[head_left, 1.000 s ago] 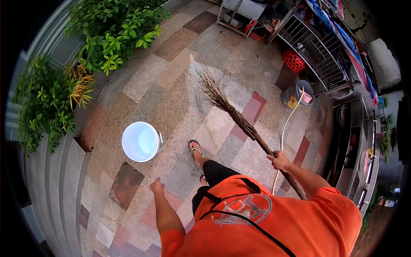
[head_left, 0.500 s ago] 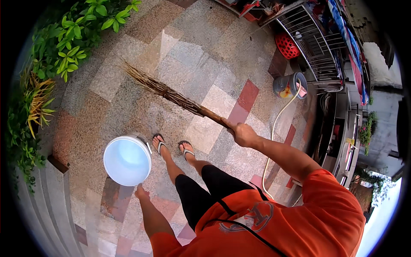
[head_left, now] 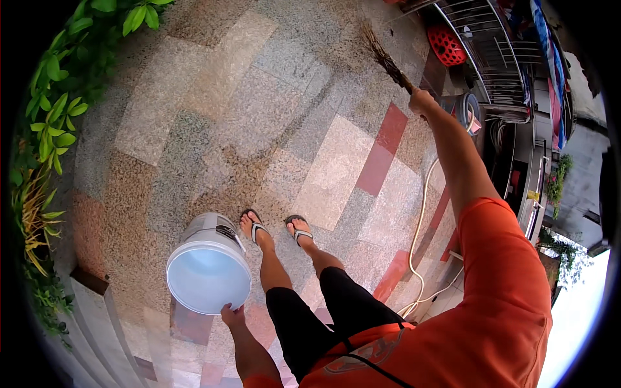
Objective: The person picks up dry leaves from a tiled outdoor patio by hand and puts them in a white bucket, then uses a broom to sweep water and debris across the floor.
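Observation:
My left hand [head_left: 231,315] grips the near rim of a white plastic bucket [head_left: 208,271], which is tilted so its side and pale inside both show. It hangs just left of my feet in flip-flops [head_left: 278,229]. My right hand [head_left: 420,102] is stretched far out to the upper right, closed around the handle of a twig broom [head_left: 386,57]. The broom's brown bristles point up and left over the stone paving.
Green leafy plants [head_left: 58,110] line the left side above a low grey wall [head_left: 97,317]. A white hose [head_left: 422,213] runs across the patterned paving [head_left: 259,116] on the right. A red basket [head_left: 447,44] and a metal rack [head_left: 498,58] stand at upper right.
My right arm has swung the broom from the middle left to the far upper right. My left hand has closed on the bucket's rim, and the bucket now tilts.

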### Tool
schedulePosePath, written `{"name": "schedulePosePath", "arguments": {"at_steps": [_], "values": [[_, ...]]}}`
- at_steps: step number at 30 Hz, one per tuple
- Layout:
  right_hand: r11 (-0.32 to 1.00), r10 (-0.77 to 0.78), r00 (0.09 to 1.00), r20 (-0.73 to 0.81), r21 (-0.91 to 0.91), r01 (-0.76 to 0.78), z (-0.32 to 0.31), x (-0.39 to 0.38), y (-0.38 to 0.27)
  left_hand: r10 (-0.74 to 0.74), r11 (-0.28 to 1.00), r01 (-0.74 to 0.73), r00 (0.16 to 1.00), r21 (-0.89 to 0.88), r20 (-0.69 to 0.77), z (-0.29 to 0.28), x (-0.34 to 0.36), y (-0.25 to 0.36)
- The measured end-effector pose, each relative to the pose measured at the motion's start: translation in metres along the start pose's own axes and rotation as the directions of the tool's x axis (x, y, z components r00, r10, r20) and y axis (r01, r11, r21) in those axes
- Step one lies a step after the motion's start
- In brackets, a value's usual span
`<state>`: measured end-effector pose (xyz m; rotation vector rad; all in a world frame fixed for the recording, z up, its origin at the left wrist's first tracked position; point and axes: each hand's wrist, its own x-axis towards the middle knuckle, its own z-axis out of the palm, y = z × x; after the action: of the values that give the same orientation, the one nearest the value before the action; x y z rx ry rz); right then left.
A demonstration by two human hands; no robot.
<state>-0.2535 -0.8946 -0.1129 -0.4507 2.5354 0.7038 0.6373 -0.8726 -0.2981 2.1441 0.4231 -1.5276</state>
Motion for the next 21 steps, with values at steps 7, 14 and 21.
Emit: {"name": "schedulePosePath", "arguments": {"at_steps": [7, 14, 21], "values": [[0.995, 0.039, 0.989, -0.141, -0.081, -0.051, -0.02, -0.104, 0.105, 0.068, 0.996, -0.08, 0.975, 0.045, 0.213, 0.003, -0.019, 0.015], [0.943, -0.182, 0.976, -0.119, 0.26, 0.208, -0.004, -0.248, 0.042, -0.069, 0.954, 0.018, 0.985, 0.3, 0.159, 0.054, -0.047, 0.074], [0.8, -0.464, 0.885, -0.04, 0.41, 0.438, -0.005, -0.26, -0.009, 0.241, 0.897, -0.295, 0.95, 0.328, 0.196, 0.188, -0.128, 0.12]]}}
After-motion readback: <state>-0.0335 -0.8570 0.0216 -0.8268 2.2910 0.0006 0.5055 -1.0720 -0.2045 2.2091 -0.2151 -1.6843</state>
